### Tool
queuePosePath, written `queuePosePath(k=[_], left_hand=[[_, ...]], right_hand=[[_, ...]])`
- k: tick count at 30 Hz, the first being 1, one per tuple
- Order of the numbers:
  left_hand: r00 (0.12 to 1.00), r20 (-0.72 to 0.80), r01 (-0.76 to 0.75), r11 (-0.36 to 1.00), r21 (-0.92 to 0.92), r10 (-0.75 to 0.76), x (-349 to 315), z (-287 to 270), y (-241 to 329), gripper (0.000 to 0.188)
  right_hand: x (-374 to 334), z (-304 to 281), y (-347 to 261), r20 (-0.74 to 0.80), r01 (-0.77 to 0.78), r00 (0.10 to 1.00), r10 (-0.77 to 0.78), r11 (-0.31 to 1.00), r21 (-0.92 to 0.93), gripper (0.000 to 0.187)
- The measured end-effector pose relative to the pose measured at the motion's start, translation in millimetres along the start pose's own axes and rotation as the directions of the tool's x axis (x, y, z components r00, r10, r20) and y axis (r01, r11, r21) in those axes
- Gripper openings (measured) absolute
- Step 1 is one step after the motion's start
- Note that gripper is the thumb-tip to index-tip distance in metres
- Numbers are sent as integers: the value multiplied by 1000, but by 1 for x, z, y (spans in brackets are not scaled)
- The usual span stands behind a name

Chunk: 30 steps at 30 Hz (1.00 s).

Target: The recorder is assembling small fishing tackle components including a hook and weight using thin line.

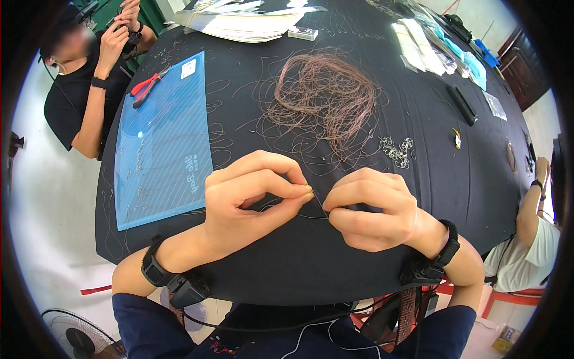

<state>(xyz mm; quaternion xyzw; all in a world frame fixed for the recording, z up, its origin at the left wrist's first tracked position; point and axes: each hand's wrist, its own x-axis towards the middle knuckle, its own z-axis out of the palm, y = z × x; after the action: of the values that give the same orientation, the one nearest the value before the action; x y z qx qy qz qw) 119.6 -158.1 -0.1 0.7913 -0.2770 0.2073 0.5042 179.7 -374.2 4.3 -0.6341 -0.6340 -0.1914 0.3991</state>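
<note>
A: How are the two hands set?

B: Both forearms come up from the lower edge and meet at the near middle of the black desk (287, 263). The left hand (254, 200) is curled, thumb and forefinger pressed together at the tips, pinching a thin wire (318, 206). The right hand (371, 209) is a loose fist turned inward, its thumb and forefinger nipping the same wire just beside the left fingertips.

A: So the hands are touching?

B: Very nearly; whether the fingertips actually meet I cannot tell. The wire is a short dark strand between them, held just above the desk top.

A: What lies around them?

B: Beyond the hands, a tangled heap of brownish wire (326, 96), with loose strands scattered about. To the left a blue plastic sheet (161, 143) with red-handled pliers (149, 84) at its far corner. Right of the tangle, a small cluster of metal hooks (397, 149). Each wrist wears a black band with a cable.
</note>
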Motion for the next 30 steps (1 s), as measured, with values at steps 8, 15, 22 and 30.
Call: queuePosePath(k=[8,15,22,30], left_hand=[[1000,-2,-12,1000,-1,12,0,0,-1,19],[1000,6,16,999,33,-16,-1,0,1,19],[1000,5,12,999,42,-12,0,0,1,19],[1000,0,16,1000,25,-16,-1,1,0,18]], right_hand=[[-1,-1,2,-29,12,999,-13,999,-34,22],[1,-2,0,-37,-5,999,4,1000,-26,23],[2,-2,0,-68,3,998,-4,1000,-18,21],[1,1,1,-104,6,995,-6,1000,-6,19]])
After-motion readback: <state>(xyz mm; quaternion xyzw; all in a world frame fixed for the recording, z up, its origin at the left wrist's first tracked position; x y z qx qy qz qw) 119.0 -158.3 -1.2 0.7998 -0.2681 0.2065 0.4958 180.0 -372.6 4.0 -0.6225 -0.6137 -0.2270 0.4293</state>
